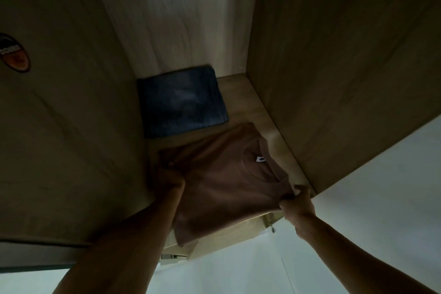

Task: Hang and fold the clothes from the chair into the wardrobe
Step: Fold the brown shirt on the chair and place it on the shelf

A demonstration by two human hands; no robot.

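A folded brown T-shirt [222,181] lies on the wardrobe shelf [241,93], collar and white label facing up, its near edge hanging over the shelf front. My left hand [170,178] grips the shirt's left edge. My right hand [297,200] pinches the right edge near the collar. Behind it, at the back of the shelf, sits a folded stack of blue denim [182,102].
The wardrobe's right side wall [334,67] stands close to my right hand. A hanging olive garment [59,126] with an orange badge [16,57] fills the left. The pale back panel [179,12] rises behind the denim. Light floor shows below.
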